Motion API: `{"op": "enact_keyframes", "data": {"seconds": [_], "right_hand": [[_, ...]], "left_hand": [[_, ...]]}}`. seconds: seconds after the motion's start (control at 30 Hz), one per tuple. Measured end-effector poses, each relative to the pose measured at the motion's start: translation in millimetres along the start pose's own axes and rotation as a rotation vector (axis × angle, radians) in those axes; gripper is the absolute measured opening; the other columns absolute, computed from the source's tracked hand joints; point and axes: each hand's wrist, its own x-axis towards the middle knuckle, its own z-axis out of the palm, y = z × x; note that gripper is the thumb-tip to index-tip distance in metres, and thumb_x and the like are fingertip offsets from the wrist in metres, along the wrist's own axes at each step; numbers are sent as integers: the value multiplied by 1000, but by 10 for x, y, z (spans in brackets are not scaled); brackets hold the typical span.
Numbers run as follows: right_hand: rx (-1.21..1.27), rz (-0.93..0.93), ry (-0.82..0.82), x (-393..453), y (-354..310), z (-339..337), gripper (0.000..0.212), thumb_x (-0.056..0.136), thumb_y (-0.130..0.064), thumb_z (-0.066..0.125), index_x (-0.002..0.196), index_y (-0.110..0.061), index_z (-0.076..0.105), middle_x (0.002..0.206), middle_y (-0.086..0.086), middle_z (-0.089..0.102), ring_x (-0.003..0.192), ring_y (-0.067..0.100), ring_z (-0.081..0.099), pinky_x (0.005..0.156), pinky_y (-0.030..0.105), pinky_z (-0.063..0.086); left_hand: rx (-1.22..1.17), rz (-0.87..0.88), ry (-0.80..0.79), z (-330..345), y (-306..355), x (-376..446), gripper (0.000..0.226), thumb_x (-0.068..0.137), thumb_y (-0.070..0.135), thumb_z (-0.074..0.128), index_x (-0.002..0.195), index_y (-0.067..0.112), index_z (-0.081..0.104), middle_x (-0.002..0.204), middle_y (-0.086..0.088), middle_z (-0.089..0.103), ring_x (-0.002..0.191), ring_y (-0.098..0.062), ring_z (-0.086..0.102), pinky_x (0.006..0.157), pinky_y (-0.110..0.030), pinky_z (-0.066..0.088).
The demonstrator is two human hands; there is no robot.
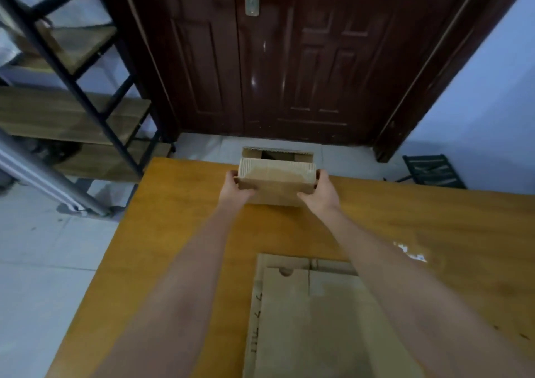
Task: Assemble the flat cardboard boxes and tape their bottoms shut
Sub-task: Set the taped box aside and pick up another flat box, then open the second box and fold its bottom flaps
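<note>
both hands grip the box, long axis left-right.

Bare tabletop beside flat cardboard

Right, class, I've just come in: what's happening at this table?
A person stands at an orange-brown wooden table and holds a small brown cardboard box at its far edge, the left hand gripping one end and the right hand the other. Beyond it, another open cardboard box shows by the dark wooden door. A stack of flat cardboard sheets lies near the person, not yet assembled.
</note>
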Motion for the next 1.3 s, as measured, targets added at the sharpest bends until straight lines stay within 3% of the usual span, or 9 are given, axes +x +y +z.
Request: {"op": "enact_keyframes", "data": {"seconds": [0.37,0.5,0.6,0.67,0.77,0.9,1.03,1.1,1.3], "right_hand": [[-45,149,-140,123,44,189,54,88,4,49,136,-13,32,118,10,54,106,24,55,80,29,45],[-137,227,-150,-41,47,125,70,90,2,46,150,-12,11,138,14,42,107,28,55,81,31,48],[-212,225,-170,-198,126,15,76,89,0,44,151,-16,3,130,14,51,89,23,57,68,30,49],[-229,218,-168,-333,200,-93,80,88,-2,46,152,-20,0,127,13,54,82,20,55,63,30,48],[-335,243,-171,-610,383,-298,71,90,-8,47,151,-9,10,136,13,47,112,28,54,85,34,47],[-356,275,-149,-1056,758,-587,55,88,-13,50,141,-5,34,134,15,50,120,31,51,94,36,45],[-351,323,-155,-1580,1171,-743,47,90,-18,51,134,-4,43,133,15,52,122,32,50,95,34,43],[-354,323,-175,-1796,1358,-751,48,92,-22,52,135,-2,44,138,16,48,127,30,47,97,32,41],[-316,317,-246,-2344,1714,-690,52,92,-21,50,138,1,41,137,17,50,123,32,50,99,35,44]], "left_hand": [[-36,-107,-162,-67,-46,202,84,85,2,65,150,13,14,145,-11,39,129,-28,42,97,-31,41],[138,-241,-166,-133,7,39,72,88,7,65,146,3,23,144,-16,39,131,-32,41,102,-36,39],[265,-290,-214,-144,-46,-164,39,91,8,61,125,-1,46,119,-13,51,113,-30,54,88,-33,44],[343,-236,-215,-111,-79,-328,10,93,7,56,85,3,52,87,-8,51,77,-22,56,70,-29,43],[432,-129,-224,21,-128,-609,27,94,7,51,68,9,44,72,-6,41,69,-20,45,66,-30,38],[548,-91,-247,214,-207,-1089,36,94,6,46,62,11,30,67,-4,32,55,-17,28,51,-27,26],[673,-110,-293,457,-306,-1681,15,99,17,41,103,4,49,105,-13,49,92,-29,53,75,-36,44],[777,-118,-299,564,-435,-1914,38,99,23,41,129,1,47,135,-15,46,124,-32,46,97,-40,43],[977,-166,-323,677,-890,-2438,61,100,31,41,148,1,20,156,-19,14,143,-37,15,110,-45,29]]}}
